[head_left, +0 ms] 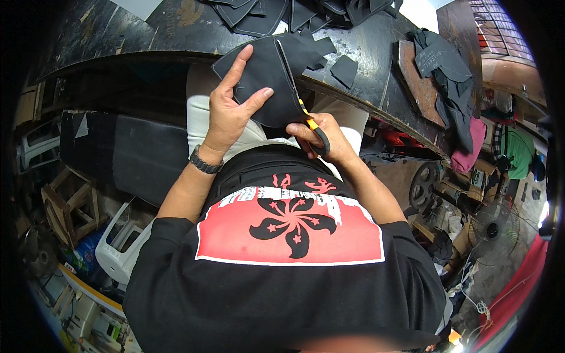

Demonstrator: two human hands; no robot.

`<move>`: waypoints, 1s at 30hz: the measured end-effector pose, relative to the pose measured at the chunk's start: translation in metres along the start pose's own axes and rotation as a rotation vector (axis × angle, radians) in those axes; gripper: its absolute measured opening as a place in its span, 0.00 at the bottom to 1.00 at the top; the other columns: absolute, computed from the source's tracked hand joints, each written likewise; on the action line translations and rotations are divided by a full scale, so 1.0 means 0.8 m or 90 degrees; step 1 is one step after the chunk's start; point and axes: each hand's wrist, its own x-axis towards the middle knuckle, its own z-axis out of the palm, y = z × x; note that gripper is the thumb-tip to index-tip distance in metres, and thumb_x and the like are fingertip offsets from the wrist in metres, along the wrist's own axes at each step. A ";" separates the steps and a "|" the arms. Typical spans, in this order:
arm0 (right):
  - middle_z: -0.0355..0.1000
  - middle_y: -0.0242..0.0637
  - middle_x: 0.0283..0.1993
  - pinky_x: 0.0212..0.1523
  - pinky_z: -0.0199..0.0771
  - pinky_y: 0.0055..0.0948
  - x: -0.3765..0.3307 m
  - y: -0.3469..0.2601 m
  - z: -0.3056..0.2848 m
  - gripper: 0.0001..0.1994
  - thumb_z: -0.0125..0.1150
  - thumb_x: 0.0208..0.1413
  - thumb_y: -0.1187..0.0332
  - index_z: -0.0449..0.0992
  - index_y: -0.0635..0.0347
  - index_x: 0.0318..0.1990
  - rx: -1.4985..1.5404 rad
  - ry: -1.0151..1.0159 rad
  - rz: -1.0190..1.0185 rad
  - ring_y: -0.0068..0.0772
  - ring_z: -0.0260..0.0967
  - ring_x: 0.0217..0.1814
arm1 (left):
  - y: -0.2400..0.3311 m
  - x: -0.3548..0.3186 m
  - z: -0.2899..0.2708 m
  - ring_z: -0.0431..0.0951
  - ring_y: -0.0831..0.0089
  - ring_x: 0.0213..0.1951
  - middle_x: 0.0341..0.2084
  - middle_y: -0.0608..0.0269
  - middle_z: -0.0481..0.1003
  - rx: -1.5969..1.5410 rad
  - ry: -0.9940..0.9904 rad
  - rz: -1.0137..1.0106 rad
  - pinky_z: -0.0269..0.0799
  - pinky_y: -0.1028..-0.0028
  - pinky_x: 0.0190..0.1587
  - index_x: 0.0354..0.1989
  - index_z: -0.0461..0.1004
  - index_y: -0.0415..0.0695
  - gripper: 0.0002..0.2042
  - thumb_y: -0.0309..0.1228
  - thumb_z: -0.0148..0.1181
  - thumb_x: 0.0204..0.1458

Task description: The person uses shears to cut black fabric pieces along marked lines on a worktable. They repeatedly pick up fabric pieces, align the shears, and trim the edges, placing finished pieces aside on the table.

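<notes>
My left hand (231,115) grips a black fabric piece (259,67) with a curved lower edge, held over my lap at the table's edge. Its thumb and forefinger lie spread on top of the cloth; the other fingers are hidden beneath. In my right hand (329,136) is a pair of scissors (318,134) with black and yellow handles. The long blades point away from me and lie along a pale line near the right side of the fabric. Whether the blades are fully closed is hard to make out. Small black offcuts (344,71) rest on the table just beyond.
A dark, worn table (153,38) spans the far side, with a pile of black cut pieces (253,19) at its back. At the right, black cloth (444,62) lies over a brown board (415,82). Left stand a black bench (147,153) and a white plastic stool (120,247); right, a fan (494,229).
</notes>
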 end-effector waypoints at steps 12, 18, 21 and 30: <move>0.68 0.30 0.18 0.15 0.60 0.19 0.012 0.001 -0.011 0.13 0.63 0.57 0.60 0.75 0.63 0.33 0.073 -0.041 -0.050 0.18 0.64 0.15 | 0.010 0.000 0.006 0.71 0.76 0.55 0.60 0.56 0.67 -0.053 -0.032 -0.033 0.66 0.76 0.59 0.67 0.59 0.39 0.35 0.20 0.65 0.50; 0.67 0.29 0.17 0.15 0.62 0.21 0.028 0.007 -0.017 0.12 0.60 0.57 0.62 0.77 0.65 0.35 0.103 -0.047 -0.094 0.20 0.62 0.13 | 0.011 -0.001 0.013 0.72 0.75 0.54 0.58 0.57 0.70 -0.063 0.003 -0.009 0.68 0.76 0.57 0.68 0.58 0.41 0.35 0.19 0.64 0.50; 0.67 0.28 0.17 0.14 0.60 0.20 0.028 0.007 -0.015 0.11 0.59 0.57 0.65 0.77 0.65 0.36 0.135 -0.044 -0.080 0.19 0.61 0.13 | 0.010 -0.001 0.011 0.72 0.74 0.54 0.57 0.56 0.70 -0.041 0.001 -0.008 0.68 0.76 0.57 0.68 0.58 0.41 0.35 0.20 0.64 0.51; 0.67 0.28 0.17 0.11 0.57 0.18 0.029 -0.004 -0.008 0.08 0.59 0.57 0.66 0.75 0.63 0.32 0.108 -0.004 -0.073 0.18 0.61 0.11 | 0.009 0.005 0.009 0.72 0.74 0.55 0.59 0.56 0.68 -0.023 -0.002 0.009 0.67 0.76 0.58 0.68 0.57 0.39 0.34 0.20 0.63 0.51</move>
